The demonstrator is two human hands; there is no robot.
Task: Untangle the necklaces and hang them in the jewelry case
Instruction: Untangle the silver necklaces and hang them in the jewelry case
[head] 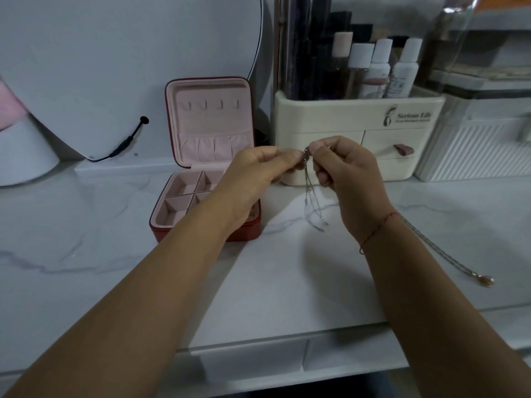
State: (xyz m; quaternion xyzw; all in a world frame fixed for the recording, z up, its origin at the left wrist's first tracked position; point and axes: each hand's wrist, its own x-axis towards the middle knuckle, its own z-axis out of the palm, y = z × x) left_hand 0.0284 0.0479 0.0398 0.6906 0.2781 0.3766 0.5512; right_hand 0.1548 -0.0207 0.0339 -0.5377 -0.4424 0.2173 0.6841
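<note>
A red jewelry case [207, 156] stands open on the marble top, its pink lid upright with several small hooks [211, 104] and its tray divided into compartments. To its right, both hands hold a thin silver necklace [311, 199] in the air. My left hand [258, 173] pinches the chain's top end, and my right hand [347, 173] pinches the same knot from the other side. The chain's loops dangle between them above the counter. A second necklace [448, 254] with a small pendant lies flat on the counter, right of my right wrist.
A cream cosmetics organiser [359, 119] with drawers and bottles stands just behind the hands. A ribbed white box [474, 150] sits at the right. A round mirror [129, 67] with a black cable leans at the back left. The counter's front edge [258, 343] runs below my forearms.
</note>
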